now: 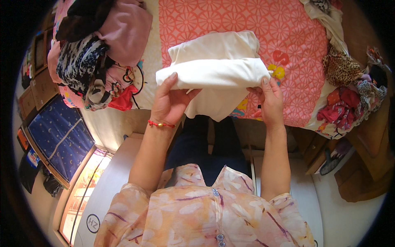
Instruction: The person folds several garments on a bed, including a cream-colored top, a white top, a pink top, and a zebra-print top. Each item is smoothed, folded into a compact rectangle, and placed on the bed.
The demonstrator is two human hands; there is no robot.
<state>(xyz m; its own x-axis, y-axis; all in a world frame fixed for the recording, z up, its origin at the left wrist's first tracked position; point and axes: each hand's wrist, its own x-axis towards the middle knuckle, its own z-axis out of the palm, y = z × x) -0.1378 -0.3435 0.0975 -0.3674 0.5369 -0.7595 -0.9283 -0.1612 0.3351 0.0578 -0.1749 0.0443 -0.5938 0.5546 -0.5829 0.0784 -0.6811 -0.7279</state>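
A white cloth garment (214,74) is stretched between my two hands, its upper part folded over and a loose flap hanging below. My left hand (168,99) grips its left end, thumb on top and fingers underneath. At the right end, my right hand (269,99) pinches the corner between thumb and fingers. The far part of the garment rests on a coral-pink patterned bedspread (296,61). Which kind of garment it is I cannot tell.
Heaped clothes (90,61) lie on the bed's left side, pink, black and patterned. Another pile (349,90) with leopard print and red cloth sits at the right edge. A dark blue moon-and-star curtain (61,131) hangs at left, and brown wooden furniture (366,164) stands at right.
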